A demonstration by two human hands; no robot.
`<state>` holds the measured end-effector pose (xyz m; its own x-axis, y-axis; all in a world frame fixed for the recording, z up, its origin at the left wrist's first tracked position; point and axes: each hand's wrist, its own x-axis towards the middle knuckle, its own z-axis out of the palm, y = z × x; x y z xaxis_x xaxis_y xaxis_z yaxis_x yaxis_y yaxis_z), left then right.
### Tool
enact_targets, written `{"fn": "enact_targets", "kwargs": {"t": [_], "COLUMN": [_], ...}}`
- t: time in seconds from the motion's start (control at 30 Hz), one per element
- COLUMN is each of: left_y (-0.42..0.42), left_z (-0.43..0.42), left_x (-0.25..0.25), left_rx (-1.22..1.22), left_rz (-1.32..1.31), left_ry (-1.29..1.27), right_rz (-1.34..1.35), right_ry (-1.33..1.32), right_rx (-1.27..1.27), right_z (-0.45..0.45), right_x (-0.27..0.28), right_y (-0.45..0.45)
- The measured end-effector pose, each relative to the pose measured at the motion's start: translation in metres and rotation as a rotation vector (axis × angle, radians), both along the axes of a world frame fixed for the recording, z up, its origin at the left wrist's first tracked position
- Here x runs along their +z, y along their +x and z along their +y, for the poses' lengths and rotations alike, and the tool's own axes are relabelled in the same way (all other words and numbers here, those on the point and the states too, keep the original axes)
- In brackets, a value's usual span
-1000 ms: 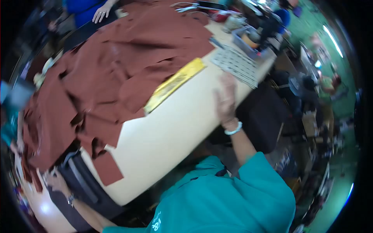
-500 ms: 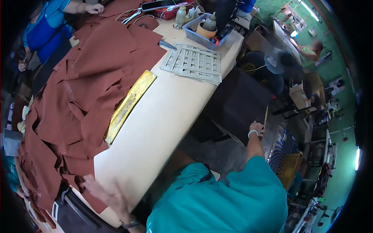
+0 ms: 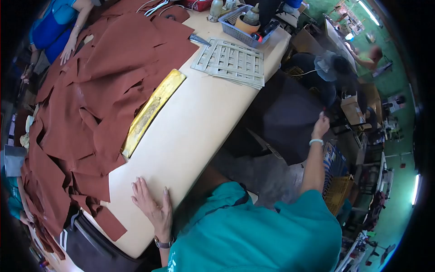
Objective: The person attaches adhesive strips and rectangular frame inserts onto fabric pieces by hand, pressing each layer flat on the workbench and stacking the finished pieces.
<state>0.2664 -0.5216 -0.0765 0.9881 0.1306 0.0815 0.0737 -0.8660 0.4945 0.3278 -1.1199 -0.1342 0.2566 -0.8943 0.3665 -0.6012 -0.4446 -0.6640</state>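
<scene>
My left hand (image 3: 152,201) lies on the pale tabletop (image 3: 181,136) with its fingers spread, holding nothing. To its left are the nearest pieces of a pile of reddish-brown leather-like sheets (image 3: 108,90). My right hand (image 3: 321,126) is stretched out beyond the table's right edge, its fingers closed at the edge of a large dark sheet (image 3: 283,118). That sheet hangs beside the table, and its far part is in shadow. A long yellow strip (image 3: 154,113) with a worn, smudged middle rests along the pile's edge.
Pale slotted templates (image 3: 231,61) are stacked at the far end, near a grey basket (image 3: 235,34) with a tape roll and bottle. A person (image 3: 56,22) in blue leans over the pile at left. A yellow crate (image 3: 337,195) stands on the floor at right.
My left hand has moved right, off the brown pieces and onto the tabletop. My right hand has moved up and away with the dark sheet's edge. The other person's arm has swung down onto the pile.
</scene>
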Motion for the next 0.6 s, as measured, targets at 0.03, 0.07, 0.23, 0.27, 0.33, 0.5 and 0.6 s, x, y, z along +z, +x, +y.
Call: {"fn": "enact_targets", "kwargs": {"t": [0.03,0.07,0.23,0.27,0.33,0.5,0.6], "left_y": [0.001,0.004,0.051,0.066,0.096,0.147,0.137], "left_z": [0.000,-0.001,-0.023,-0.031,-0.047,-0.028,0.016], "left_x": [0.001,0.002,0.024,0.032,0.049,0.066,0.093], "left_rx": [0.002,-0.038,-0.327,-0.412,-0.481,-0.341,-0.241], "left_rz": [0.003,-0.020,-0.241,-0.307,-0.404,-0.586,-0.603], "left_ry": [0.002,-0.028,-0.240,-0.302,-0.415,-0.606,-0.537], "right_rz": [-0.237,-0.201,-0.777,-0.746,-0.675,-0.727,-1.030], "right_ry": [-0.048,0.016,0.474,0.594,0.702,0.377,-0.206], "right_rx": [0.149,0.151,0.860,0.990,1.238,1.941,2.000], "right_z": [-0.001,0.025,0.177,0.209,0.271,0.342,0.342], "right_x": [0.017,0.060,0.223,0.243,0.269,0.296,0.291], "right_y": [0.015,0.033,0.119,0.134,0.163,0.199,0.194]}}
